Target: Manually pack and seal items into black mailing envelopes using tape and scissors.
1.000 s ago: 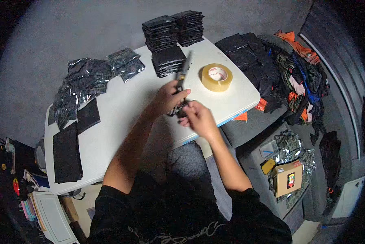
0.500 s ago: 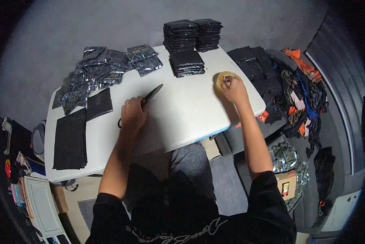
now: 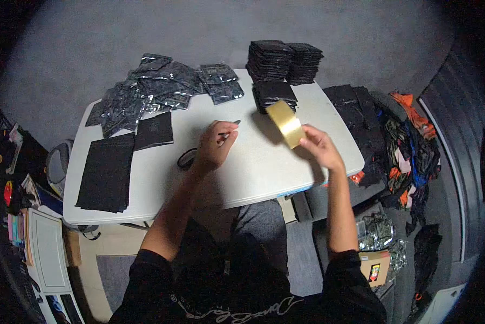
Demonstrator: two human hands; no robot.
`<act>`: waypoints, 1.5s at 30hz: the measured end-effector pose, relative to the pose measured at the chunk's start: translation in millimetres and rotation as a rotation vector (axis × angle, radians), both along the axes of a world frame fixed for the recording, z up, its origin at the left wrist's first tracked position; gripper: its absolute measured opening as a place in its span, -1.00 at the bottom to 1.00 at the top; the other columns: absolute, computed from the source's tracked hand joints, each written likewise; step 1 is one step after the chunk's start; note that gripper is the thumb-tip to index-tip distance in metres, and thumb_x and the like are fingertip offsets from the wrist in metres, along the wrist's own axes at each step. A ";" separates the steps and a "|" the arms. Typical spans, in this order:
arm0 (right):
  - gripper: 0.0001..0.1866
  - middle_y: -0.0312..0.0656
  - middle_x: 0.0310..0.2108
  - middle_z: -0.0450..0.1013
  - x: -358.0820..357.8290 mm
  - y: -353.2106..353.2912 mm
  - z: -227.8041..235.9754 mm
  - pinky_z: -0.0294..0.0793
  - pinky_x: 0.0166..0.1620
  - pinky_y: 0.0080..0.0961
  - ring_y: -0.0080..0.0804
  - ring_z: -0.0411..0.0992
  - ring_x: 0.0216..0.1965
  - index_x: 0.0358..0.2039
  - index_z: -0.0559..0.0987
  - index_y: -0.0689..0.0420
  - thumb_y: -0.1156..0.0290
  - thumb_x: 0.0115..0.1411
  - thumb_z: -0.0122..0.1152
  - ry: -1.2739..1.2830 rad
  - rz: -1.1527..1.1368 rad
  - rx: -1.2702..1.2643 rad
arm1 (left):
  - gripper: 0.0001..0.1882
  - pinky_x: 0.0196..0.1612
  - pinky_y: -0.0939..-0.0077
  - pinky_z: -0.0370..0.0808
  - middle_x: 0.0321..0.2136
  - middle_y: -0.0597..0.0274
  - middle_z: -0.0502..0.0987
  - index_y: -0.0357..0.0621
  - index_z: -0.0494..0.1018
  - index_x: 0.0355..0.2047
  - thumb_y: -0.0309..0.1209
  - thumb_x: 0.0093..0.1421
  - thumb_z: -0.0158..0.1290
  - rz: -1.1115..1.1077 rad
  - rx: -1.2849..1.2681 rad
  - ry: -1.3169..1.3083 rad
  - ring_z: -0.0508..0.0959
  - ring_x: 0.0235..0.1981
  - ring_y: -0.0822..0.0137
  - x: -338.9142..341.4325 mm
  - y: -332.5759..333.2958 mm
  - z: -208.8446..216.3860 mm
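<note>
The white table (image 3: 264, 162) fills the middle, with a blue printed strip (image 3: 296, 190) along its near edge. Below it is the person's black shirt (image 3: 242, 291), bearing pale looping script and smaller printed letters. Clothes (image 3: 401, 148) in black, orange and blue lie heaped beyond the table's right end. Clear packets (image 3: 164, 86) of dark contents spread along the far left of the table; any print on them is too small to read. Black sheets (image 3: 107, 173) lie nearer, at the left end. Black stacks (image 3: 271, 62) stand at the far edge, a lower pile (image 3: 275, 93) just in front. Low on the right, a brown box (image 3: 374, 268) carries a dark label with red and yellow on it.

The right hand (image 3: 323, 148) pinches the rim of the tape (image 3: 283, 121) between thumb and fingers, holding the roll tilted above the table near the lower pile. The left hand (image 3: 216, 144) is half curled, thumb apart from fingers, over the scissors (image 3: 185, 159); whether it touches them I cannot tell. Their loop and tip show on either side.
</note>
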State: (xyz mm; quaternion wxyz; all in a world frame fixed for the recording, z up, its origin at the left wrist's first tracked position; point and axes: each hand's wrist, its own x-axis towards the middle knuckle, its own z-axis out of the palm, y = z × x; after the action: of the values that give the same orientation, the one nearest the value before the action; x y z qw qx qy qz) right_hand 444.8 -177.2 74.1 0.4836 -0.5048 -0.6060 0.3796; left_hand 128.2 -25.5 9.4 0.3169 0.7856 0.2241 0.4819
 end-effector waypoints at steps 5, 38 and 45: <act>-0.57 -0.14 0.16 0.46 -71.0 -5.3 -12.4 0.30 0.29 -0.43 -0.39 0.39 0.20 0.19 0.53 0.31 0.55 0.32 0.27 0.082 0.189 0.067 | -0.37 0.21 0.11 0.51 0.25 0.01 0.46 -0.17 0.27 0.38 0.03 0.52 -0.15 -0.514 -1.051 -0.456 0.49 0.24 0.13 13.3 -17.7 28.8; -0.53 -0.06 0.16 0.52 -122.6 -6.7 -44.5 0.36 0.35 -0.22 -0.03 0.27 0.43 -0.04 0.62 0.25 0.61 -0.05 0.44 -0.357 0.020 0.295 | -0.72 -0.03 0.43 0.63 -0.23 0.01 0.74 -0.37 0.65 -0.11 -0.35 0.33 0.21 -0.056 -0.238 0.299 0.74 -0.15 0.33 -44.9 -26.0 61.2; -0.51 -0.03 0.12 0.52 -120.7 -2.7 -48.6 0.27 0.42 -0.05 0.00 0.28 0.41 -0.04 0.58 0.23 0.57 -0.06 0.41 -0.448 -0.004 0.367 | -0.76 -0.18 0.43 0.63 -0.36 0.07 0.73 -0.31 0.66 -0.21 -0.33 0.30 0.23 -0.026 -0.296 0.250 0.72 -0.30 0.36 -40.4 -11.9 36.6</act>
State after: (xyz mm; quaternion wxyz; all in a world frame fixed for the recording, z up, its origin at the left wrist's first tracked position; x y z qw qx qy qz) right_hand 324.1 -179.9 25.6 0.4215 -0.4812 -0.7555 0.1416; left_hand 87.8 -37.4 46.0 0.4051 0.7868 0.3199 0.3383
